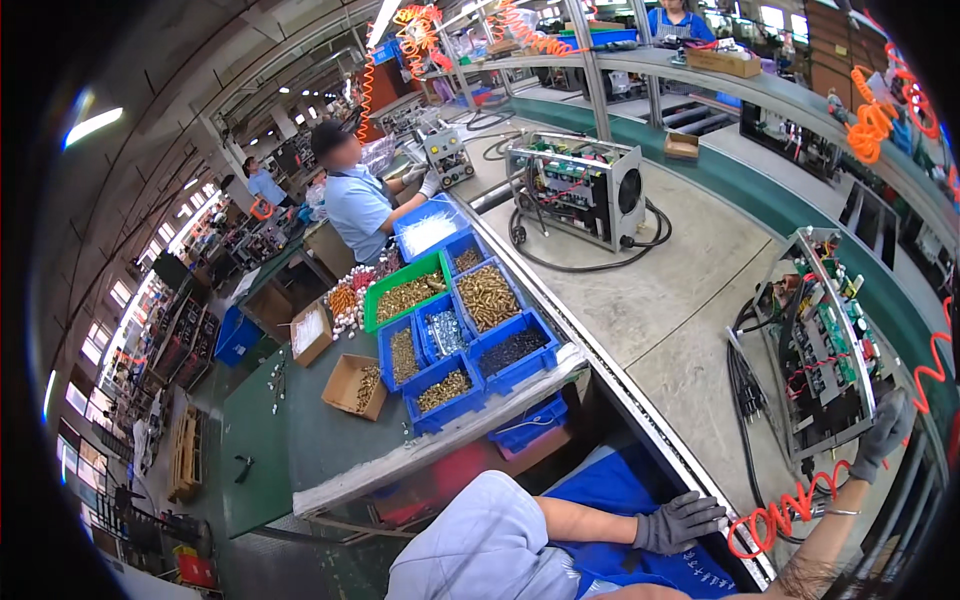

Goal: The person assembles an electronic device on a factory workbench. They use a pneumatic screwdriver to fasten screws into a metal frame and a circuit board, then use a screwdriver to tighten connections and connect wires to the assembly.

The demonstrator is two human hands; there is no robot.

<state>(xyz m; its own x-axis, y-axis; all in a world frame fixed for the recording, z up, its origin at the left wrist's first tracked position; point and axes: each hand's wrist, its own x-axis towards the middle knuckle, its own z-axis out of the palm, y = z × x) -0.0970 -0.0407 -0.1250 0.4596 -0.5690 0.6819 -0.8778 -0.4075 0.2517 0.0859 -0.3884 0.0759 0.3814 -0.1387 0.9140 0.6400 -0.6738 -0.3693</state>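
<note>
My left hand (680, 523), in a grey glove, rests at the metal edge of the conveyor line with its fingers stretched out and nothing in it. My right hand (881, 432), also gloved, is at the near right corner of an uncovered electrical unit (825, 350). Its fingers look curled, and what they hold, if anything, is hidden. The unit has a metal frame, green circuit boards and wiring. A black power cable with a plug (750, 400) lies along its left side. A red coiled air hose (775, 525) runs between my hands, close to my right wrist.
A second open unit (580, 185) with a black cable stands farther up the line. To the left, a green-topped bench (290, 445) bears blue bins (440, 395) of brass parts and screws, a green bin (410, 290) and cardboard boxes (355, 388). A co-worker (355, 200) handles another unit beyond.
</note>
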